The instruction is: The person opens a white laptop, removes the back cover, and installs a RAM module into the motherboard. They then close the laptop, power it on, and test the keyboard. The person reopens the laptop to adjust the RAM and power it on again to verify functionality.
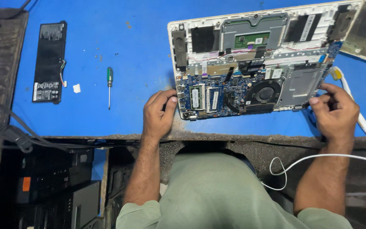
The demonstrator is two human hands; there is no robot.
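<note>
An opened white laptop base (250, 63) lies on the blue table (132, 46), its blue circuit board and black fan exposed. My left hand (159, 112) grips the base's near left corner, thumb resting against the board edge. My right hand (334, 111) holds the near right corner, fingers curled at the edge. A white toothbrush (352, 99) with a yellow tip lies partly under my right hand.
A black battery pack (48, 61) lies at the far left. A green-handled screwdriver (109, 87) and several tiny screws lie between it and the laptop. A white cable (310, 161) loops near my lap. Dark electronics are stacked below the table at left.
</note>
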